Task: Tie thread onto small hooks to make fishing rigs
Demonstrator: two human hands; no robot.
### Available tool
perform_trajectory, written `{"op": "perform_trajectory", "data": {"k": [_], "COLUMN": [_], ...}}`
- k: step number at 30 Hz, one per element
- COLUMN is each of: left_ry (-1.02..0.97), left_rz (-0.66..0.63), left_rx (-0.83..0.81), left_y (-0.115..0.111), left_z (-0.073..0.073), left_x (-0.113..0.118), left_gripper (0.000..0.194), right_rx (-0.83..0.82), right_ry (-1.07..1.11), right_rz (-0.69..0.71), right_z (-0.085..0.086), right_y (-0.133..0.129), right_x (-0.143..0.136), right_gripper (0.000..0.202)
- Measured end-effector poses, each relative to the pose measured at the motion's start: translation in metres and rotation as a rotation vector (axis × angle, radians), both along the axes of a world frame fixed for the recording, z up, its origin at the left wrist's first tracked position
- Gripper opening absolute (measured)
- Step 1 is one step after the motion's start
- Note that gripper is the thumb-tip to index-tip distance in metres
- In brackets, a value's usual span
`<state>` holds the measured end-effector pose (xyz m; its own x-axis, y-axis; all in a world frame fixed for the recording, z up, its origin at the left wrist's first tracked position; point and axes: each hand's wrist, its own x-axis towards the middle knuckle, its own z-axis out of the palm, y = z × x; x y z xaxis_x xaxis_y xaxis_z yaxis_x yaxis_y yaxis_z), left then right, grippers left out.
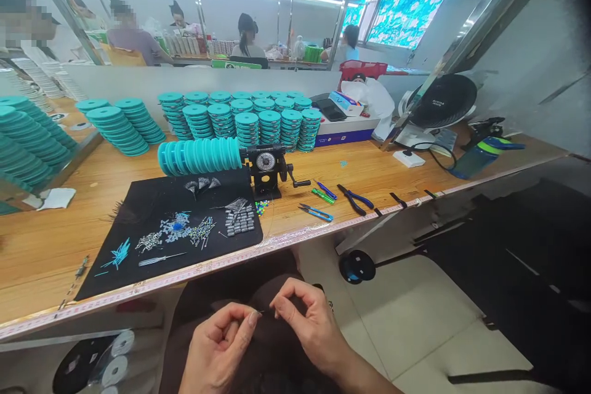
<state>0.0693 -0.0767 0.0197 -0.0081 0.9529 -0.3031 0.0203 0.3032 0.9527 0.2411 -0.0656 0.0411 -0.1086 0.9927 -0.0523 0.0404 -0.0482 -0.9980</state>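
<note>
Above my lap, in front of the bench edge, my left hand (224,345) and my right hand (307,320) face each other with thumb and forefinger pinched. A tiny dark bit shows at the fingertips between them, too small to name. Beyond them a black mat (184,261) lies on the bench with small parts in piles: blue sleeves (119,253), clear pieces (175,228), metal pins (202,231) and grey blocks (240,221). A small screwdriver (159,259) rests near the mat's front edge. Behind stands a hand-crank winder (268,166) carrying a row of teal spools (198,156).
Stacks of teal spools (247,126) line the back of the bench. To the right lie blue snips (316,212), pliers (354,199), and green and blue pens (324,192). A bottle (480,157) and a fan (443,101) are farther right. Other people sit beyond the partition.
</note>
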Motion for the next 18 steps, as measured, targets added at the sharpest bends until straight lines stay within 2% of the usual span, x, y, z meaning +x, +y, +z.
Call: {"op": "perform_trajectory", "data": {"k": [5, 7, 10, 13, 16, 18], "left_ry": [-0.065, -0.109, -0.130, -0.117, -0.085, -0.066], "left_rz": [-0.089, -0.123, -0.141, -0.127, -0.120, -0.153], "left_rx": [-0.095, -0.150, -0.181, -0.152, -0.113, -0.095], "left_y": [-0.001, 0.001, 0.004, 0.007, 0.008, 0.008], "left_z": [-0.009, -0.010, -0.010, -0.010, -0.009, -0.006], "left_x": [-0.001, 0.000, -0.001, -0.004, -0.004, -0.001], "left_gripper": [0.047, 0.046, 0.041, 0.039, 0.038, 0.037], "right_rx": [-0.344, -0.399, -0.276, -0.139, -0.150, -0.165], "right_ry": [0.728, 0.844, 0.650, 0.412, 0.326, 0.292], "right_rz": [-0.033, -0.045, -0.093, -0.070, -0.024, -0.008], "right_z": [-0.014, -0.020, -0.024, -0.021, -0.018, -0.018], "right_y": [0.001, 0.001, 0.002, 0.001, 0.000, 0.000], "right_x": [-0.011, -0.014, -0.010, -0.003, 0.000, -0.002], "right_gripper": [0.025, 0.026, 0.028, 0.023, 0.028, 0.025]}}
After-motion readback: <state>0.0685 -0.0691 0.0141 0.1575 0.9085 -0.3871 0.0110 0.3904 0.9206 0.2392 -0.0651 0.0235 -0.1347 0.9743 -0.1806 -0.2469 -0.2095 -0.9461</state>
